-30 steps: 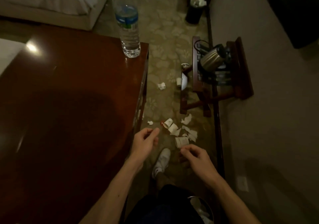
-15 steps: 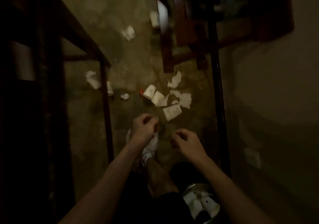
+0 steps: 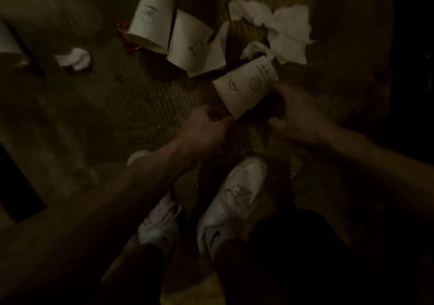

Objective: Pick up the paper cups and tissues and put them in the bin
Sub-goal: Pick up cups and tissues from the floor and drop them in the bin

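Observation:
Three white paper cups lie on their sides on the carpet: a far one point(image 3: 150, 20), a middle one point(image 3: 190, 42) and a near one point(image 3: 244, 89). My right hand point(image 3: 296, 114), blurred, curls round the open end of the near cup. Fingers curled and holding nothing, my left hand point(image 3: 206, 128) sits with its knuckles at that cup's near rim. Crumpled white tissues lie beyond the cups point(image 3: 279, 27), under the middle cup point(image 3: 217, 51) and off to the left point(image 3: 74, 59). No bin is in view.
My two white shoes point(image 3: 234, 199) point(image 3: 159, 224) stand just behind my hands. A red wrapper point(image 3: 126, 39) lies by the far cup. Another white cup point(image 3: 9, 46) shows at the left edge. A dark furniture part point(image 3: 18, 187) sits lower left.
My view has dropped close to the floor. Both hands have reached forward to the near cup, and my right hand has closed on its open end.

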{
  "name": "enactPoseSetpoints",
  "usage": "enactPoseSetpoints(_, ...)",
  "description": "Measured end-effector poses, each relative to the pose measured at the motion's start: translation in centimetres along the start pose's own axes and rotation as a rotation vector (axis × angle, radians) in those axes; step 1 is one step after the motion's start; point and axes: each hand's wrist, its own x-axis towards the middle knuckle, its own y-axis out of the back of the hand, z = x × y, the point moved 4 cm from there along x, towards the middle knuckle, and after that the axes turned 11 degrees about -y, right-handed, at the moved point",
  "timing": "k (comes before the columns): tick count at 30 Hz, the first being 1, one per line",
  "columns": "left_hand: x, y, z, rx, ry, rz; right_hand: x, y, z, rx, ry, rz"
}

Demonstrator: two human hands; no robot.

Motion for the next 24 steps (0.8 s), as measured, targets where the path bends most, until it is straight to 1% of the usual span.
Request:
enactPoseSetpoints(5, 3.8, -1.1, -0.5, -0.072, -0.050, 0.025, 6.1, -1.8, -0.2, -0.134, 0.242, 0.071)
enactPoseSetpoints(7, 5.6, -1.5, -0.3, -0.128, -0.037, 0.016, 7.0, -2.6, -0.3, -0.221, 0.242, 0.113)
enactPoseSetpoints(8, 6.4, -1.5, -0.2, -0.144, -0.039, 0.030, 7.3, -3.0, -0.6, -0.228, 0.262, 0.148)
enactPoseSetpoints(10, 7.9, -1.5, 0.4, -0.122, -0.106, 0.060, 7.4, -3.3, -1.2, -0.178, 0.334, 0.267)
enactPoseSetpoints(11, 8.4, -1.6, 1.0, -0.103, -0.152, 0.061, 7.8, -3.3, -1.1, -0.154, 0.327, 0.319)
enactPoseSetpoints(12, 8.7, -1.5, 1.4, -0.086, -0.193, 0.053, 8.2, -3.1, -1.1, -0.196, 0.296, 0.346)
enactPoseSetpoints(14, 9.2, -1.2, 1.6, -0.036, -0.268, 0.009, 8.9, -3.0, -1.2, -0.297, 0.235, 0.322)
enactPoseSetpoints(15, 9.4, -1.0, 1.7, 0.000, -0.298, -0.008, 9.2, -2.8, -1.2, -0.303, 0.208, 0.347)
enactPoseSetpoints(17, 9.8, -0.5, 1.9, 0.078, -0.337, -0.032, 9.4, -2.8, -1.1, -0.254, 0.170, 0.398)
enactPoseSetpoints(19, 10.3, -0.1, 1.9, 0.116, -0.384, -0.047, 9.5, -3.4, -1.0, -0.185, 0.159, 0.392)
enactPoseSetpoints(21, 10.4, -0.2, 2.0, 0.097, -0.414, -0.046, 9.5, -3.9, -0.7, -0.124, 0.162, 0.372)
enactPoseSetpoints(24, 10.0, -0.8, 2.3, 0.095, -0.447, -0.045, 8.6, -3.8, 0.2, -0.021, 0.165, 0.389)
